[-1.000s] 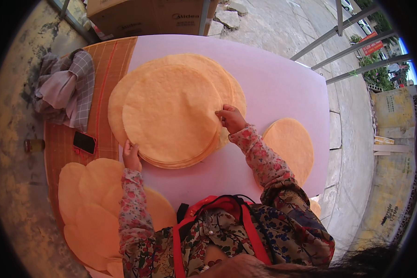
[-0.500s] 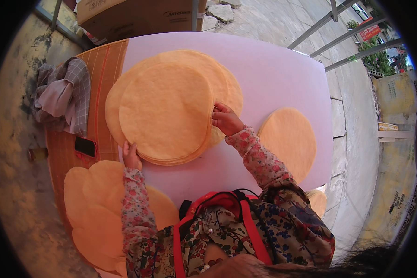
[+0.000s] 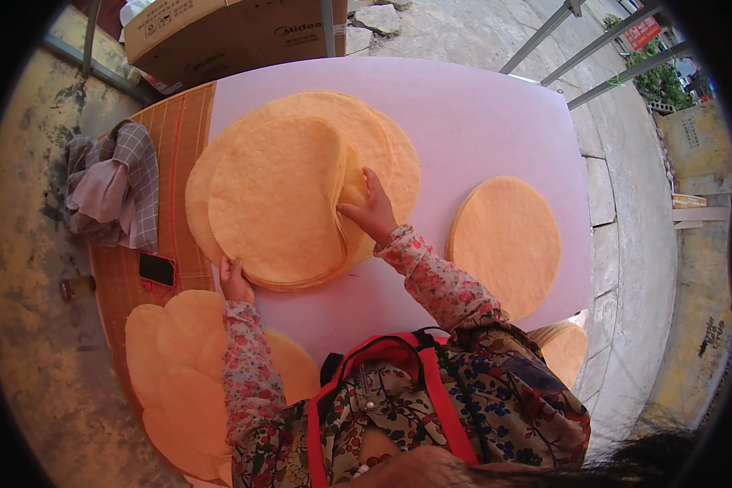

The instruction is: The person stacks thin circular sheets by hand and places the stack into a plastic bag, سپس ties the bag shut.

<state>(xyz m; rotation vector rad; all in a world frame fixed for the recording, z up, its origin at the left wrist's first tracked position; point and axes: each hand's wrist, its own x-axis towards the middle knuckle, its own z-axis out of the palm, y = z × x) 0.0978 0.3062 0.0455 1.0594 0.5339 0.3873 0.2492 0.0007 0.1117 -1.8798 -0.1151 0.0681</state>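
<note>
A stack of thin round yellow-orange sheets (image 3: 268,195) lies on more such sheets (image 3: 398,154) at the table's middle. Its right edge bends up and inward, leaving a gap above the sheets below. Into that gap reaches my right hand (image 3: 372,213), thumb against the bent edge and fingers spread apart from it. My left hand (image 3: 236,281) grips the stack's lower left rim, its fingertips at the edge. What its fingers do underneath is hidden.
Another round stack (image 3: 508,244) sits at the right, and part of one (image 3: 563,350) beyond my right arm. Overlapping sheets (image 3: 179,366) lie at lower left. A phone (image 3: 157,269) and checked cloth (image 3: 114,187) rest on the brown mat (image 3: 183,163). A cardboard box (image 3: 228,41) stands behind.
My right hand has moved left and its fingers have spread. The stack's right edge, flat before, is now bent up and inward. My left hand stays at the lower left rim.
</note>
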